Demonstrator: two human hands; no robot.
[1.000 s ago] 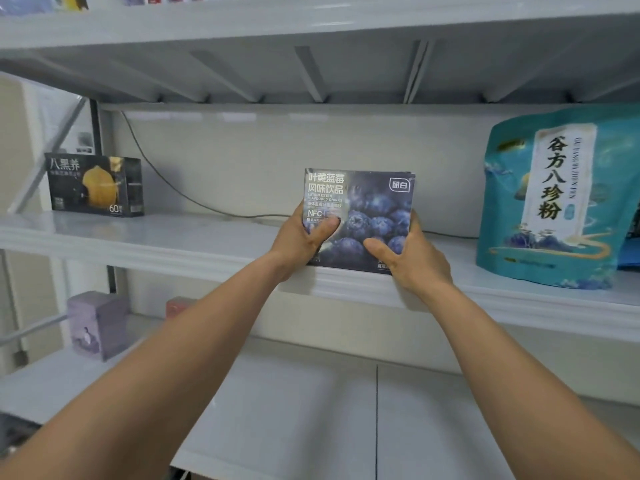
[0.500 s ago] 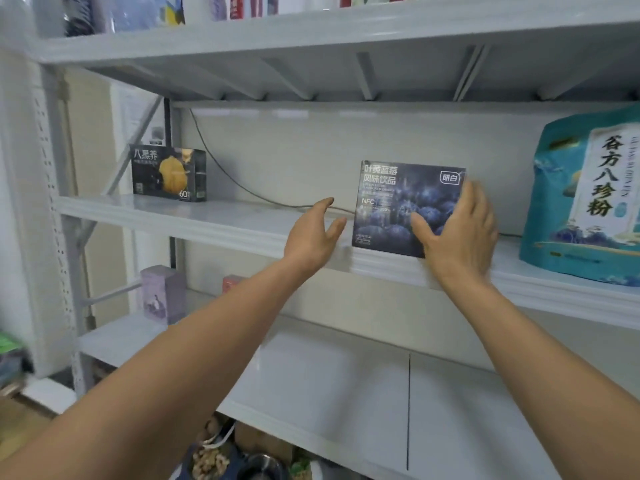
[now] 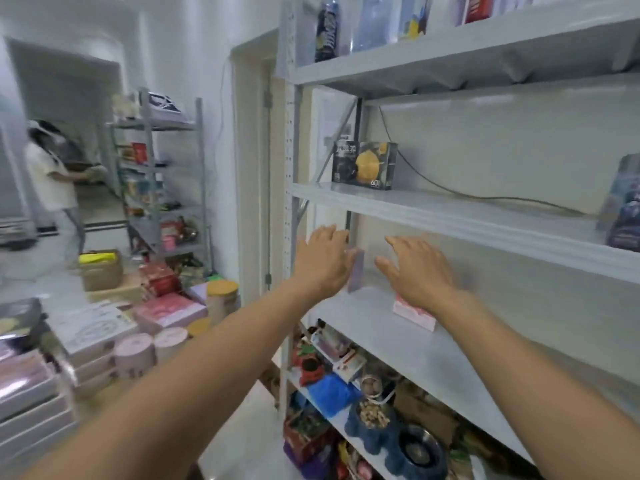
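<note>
The lavender box [image 3: 356, 271] is stood upright at the left end of the lower shelf [image 3: 433, 355], probably so that it can be taken from both sides. It is flanked by the left hand [image 3: 323, 263], seemingly touching it, and the right hand [image 3: 415, 271], kept apart from it. Both hands are spread and nothing is gripped.

Purple box [image 3: 356, 271] — half behind left hand [image 3: 323, 261]
</note>
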